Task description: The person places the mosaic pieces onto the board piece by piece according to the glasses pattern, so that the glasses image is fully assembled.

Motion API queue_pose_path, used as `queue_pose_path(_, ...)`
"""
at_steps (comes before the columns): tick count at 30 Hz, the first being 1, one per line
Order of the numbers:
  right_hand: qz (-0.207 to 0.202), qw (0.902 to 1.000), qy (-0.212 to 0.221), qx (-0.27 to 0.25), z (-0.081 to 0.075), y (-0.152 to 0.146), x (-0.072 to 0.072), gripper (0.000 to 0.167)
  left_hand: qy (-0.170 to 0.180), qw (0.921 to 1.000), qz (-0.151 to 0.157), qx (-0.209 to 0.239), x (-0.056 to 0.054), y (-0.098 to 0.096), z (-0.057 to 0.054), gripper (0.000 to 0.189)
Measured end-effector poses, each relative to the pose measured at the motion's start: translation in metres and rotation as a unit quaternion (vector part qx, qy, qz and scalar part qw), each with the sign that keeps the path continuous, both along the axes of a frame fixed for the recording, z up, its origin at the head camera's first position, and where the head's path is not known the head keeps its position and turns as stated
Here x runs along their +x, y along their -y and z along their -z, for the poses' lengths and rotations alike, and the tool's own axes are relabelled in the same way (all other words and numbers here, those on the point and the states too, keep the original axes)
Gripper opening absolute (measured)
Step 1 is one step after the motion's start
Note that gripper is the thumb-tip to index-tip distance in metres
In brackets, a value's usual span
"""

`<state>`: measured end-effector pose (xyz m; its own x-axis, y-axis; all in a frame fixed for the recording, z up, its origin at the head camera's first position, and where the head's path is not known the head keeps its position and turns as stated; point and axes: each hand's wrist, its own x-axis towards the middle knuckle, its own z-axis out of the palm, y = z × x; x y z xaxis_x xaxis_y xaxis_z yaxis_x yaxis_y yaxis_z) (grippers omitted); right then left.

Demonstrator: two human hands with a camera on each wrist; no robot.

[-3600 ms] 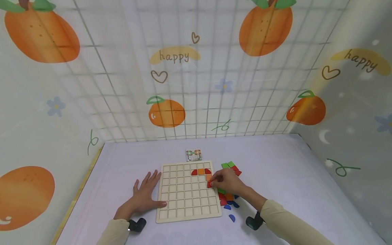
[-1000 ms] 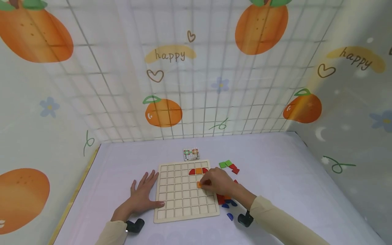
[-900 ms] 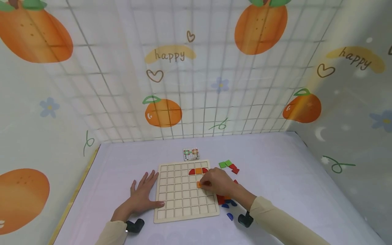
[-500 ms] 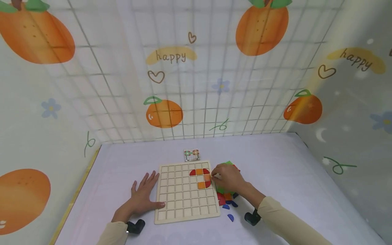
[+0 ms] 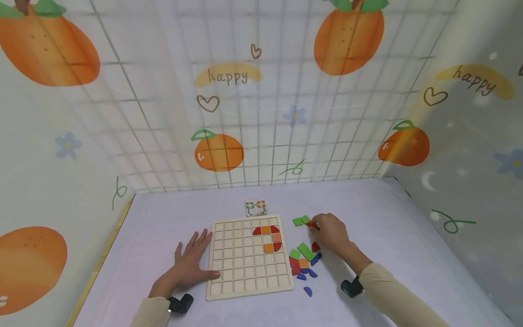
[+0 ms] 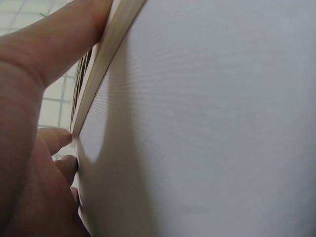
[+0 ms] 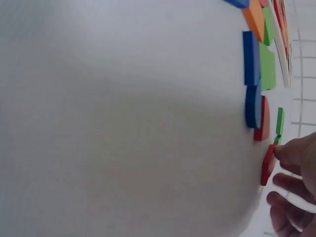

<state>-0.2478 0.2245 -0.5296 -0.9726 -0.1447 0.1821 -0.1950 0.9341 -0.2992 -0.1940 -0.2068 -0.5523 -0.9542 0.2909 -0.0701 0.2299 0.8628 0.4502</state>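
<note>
My left hand point(image 5: 189, 263) lies with fingers spread along the left edge of a wooden grid board point(image 5: 237, 272), its thumb resting on the frame. In the left wrist view, that thumb point(image 6: 59, 39) presses over the board's edge point(image 6: 106, 61). Off the board's upper right, my right hand point(image 5: 332, 232) pinches a small red tile point(image 7: 268, 165) between thumb and fingers, beside two green square tiles point(image 5: 297, 222). The fingers partly hide the red tile. On the board, red rounded pieces point(image 5: 274, 230), orange squares point(image 5: 268, 248) and a salmon square point(image 5: 276, 238) form a hook shape.
Several loose tiles lie right of the board: a green rectangle point(image 5: 305, 251), a red rounded piece point(image 5: 315, 247), an orange square point(image 5: 303, 263) and blue half-rounds point(image 5: 308, 291). A small pattern card point(image 5: 255, 207) lies behind the board. A printed curtain point(image 5: 245, 109) stands at the back.
An orange square and a red rounded piece now sit in the lower part of the hook shape. My right hand has left the board for the red tile at right. My left hand stays put.
</note>
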Motion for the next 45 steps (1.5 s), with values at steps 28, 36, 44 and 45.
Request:
queue_pose_path(28,-0.073,0.9668,0.116,-0.216,-0.006,0.037,-0.005,0.010,-0.005,1.0000,0.004,-0.005,-0.001,0.001,0.001,0.125)
queue_pose_path(36,-0.186,0.9492,0.101,-0.233,-0.011,0.074,0.002,0.008,-0.005,1.0000,0.002,-0.003,0.001,-0.001,-0.003,0.124)
queue_pose_path(44,-0.248,0.9350,0.139,-0.212,-0.008,0.110,0.004,0.009,0.000,1.0000,0.005,-0.001,0.000,0.000,-0.001,0.125)
queue_pose_path(45,-0.251,0.9369,0.135,-0.203,-0.007,0.113,0.005,0.009,0.000,1.0000,0.006,-0.001,0.000,0.000,-0.001,0.126)
